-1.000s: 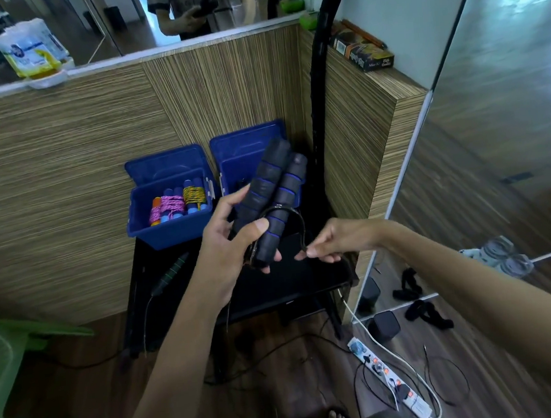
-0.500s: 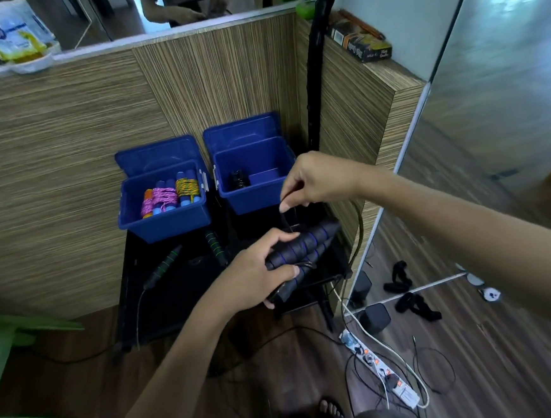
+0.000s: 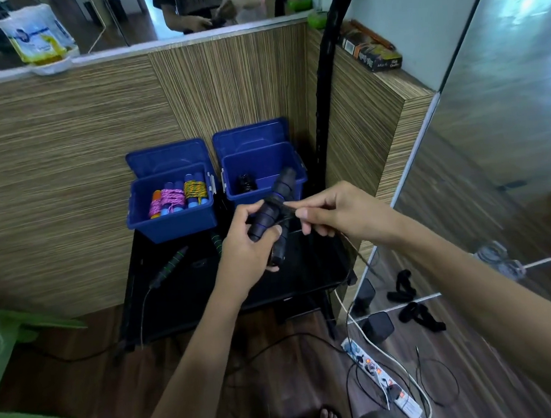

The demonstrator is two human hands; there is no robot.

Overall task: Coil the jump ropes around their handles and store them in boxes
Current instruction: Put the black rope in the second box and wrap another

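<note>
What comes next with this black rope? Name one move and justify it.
Probably carry the cord around the handles for another turn. The left hand grips the paired black handles, the right hand pinches the cord across them, and loose cord trails off below the right hand.

handles [image 3: 272,210]: matt black foam, ribbed with thin blue rings
boxes [image 3: 172,213]: smooth blue plastic, slight sheen
coiled ropes [image 3: 181,196]: braided cord, pink and yellow, rough weave
worktop [image 3: 188,294]: glossy black surface
wall panel [image 3: 66,166]: striped wood-grain laminate, matt
floor [image 3: 216,395]: dark wood planks, low gloss
green handles [image 3: 171,266]: matt foam, black bands
power strip [image 3: 379,377]: white plastic
bag [image 3: 38,36]: shiny plastic film
</note>
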